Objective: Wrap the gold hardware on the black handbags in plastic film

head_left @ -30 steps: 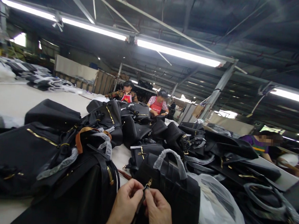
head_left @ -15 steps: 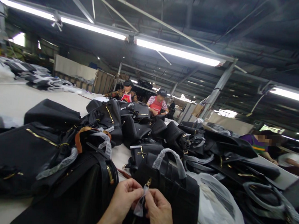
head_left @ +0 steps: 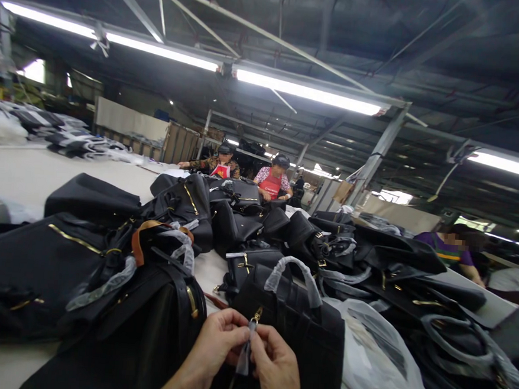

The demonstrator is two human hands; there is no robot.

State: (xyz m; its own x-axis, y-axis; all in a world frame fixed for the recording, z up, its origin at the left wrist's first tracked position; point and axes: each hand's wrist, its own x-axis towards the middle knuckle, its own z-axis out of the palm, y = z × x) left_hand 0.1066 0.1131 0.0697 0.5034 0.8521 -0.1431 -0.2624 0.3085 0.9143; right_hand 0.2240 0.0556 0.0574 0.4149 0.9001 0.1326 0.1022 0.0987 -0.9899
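In the head view, a black handbag (head_left: pixel 315 349) stands in front of me, its top handle (head_left: pixel 296 267) wrapped in clear plastic film. A gold clasp (head_left: pixel 256 316) hangs at its side, and below it is a small strip of clear plastic wrap (head_left: pixel 243 359). My left hand (head_left: pixel 220 346) pinches this wrap from the left between thumb and forefinger. From the right, my right hand (head_left: pixel 274 358) pinches it too, the thumbs almost touching. The wrap's lower end dangles between the hands. What lies inside the wrap is hard to make out.
Black bags with gold zips (head_left: pixel 74 238) crowd the table on the left, and more bags (head_left: pixel 413 288) lie at right. A clear plastic bag (head_left: pixel 377 351) sits beside the handbag. Two people in red aprons (head_left: pixel 269 186) work across the table; another person (head_left: pixel 449 249) is at right.
The dangling end of the plastic wrap has become narrower and hangs straighter. Both hands keep their pinch in nearly the same place.
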